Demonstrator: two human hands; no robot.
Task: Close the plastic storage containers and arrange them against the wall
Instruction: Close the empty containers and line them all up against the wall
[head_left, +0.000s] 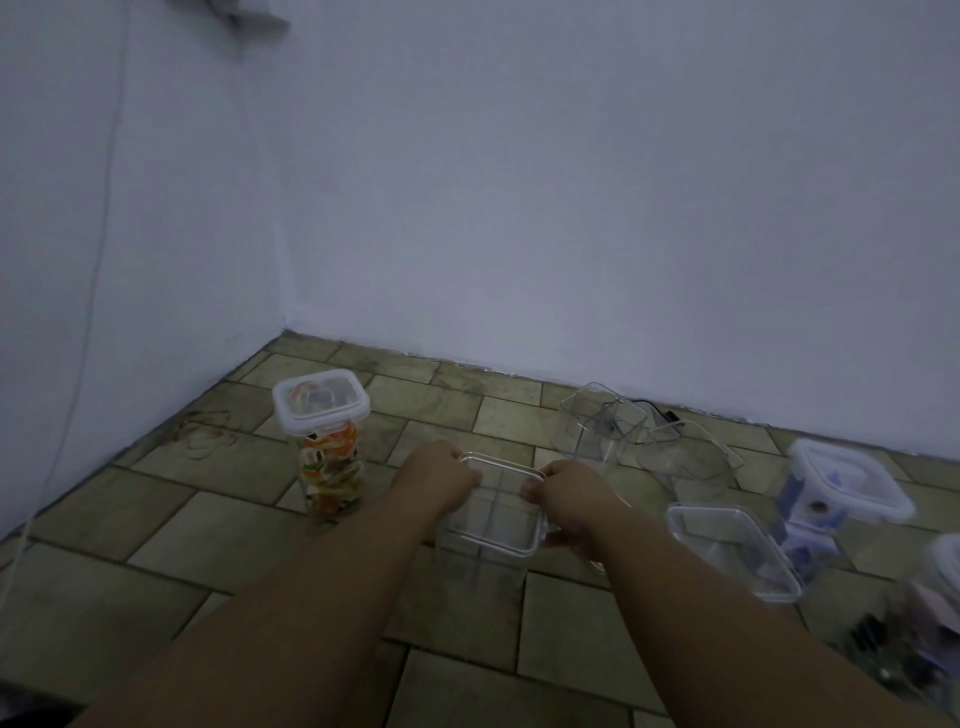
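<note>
Nearest, at the right edge, a blurred jar (919, 639) with dark contents stands on the tiled floor (156, 525). Both hands grip an empty clear box (488, 525) at mid-floor: the left hand (441, 480) curls over its far left rim, the right hand (569, 506) clasps its right side, fingers closed on the lid edge. Just right sits a clear box (732, 551), lid on. Beyond it, a lidded box (841, 488) holds bluish items. Left stands a tall lidded jar (324, 441) of colourful pieces. Two open empty boxes (597, 428) lie nearest the wall (571, 208).
</note>
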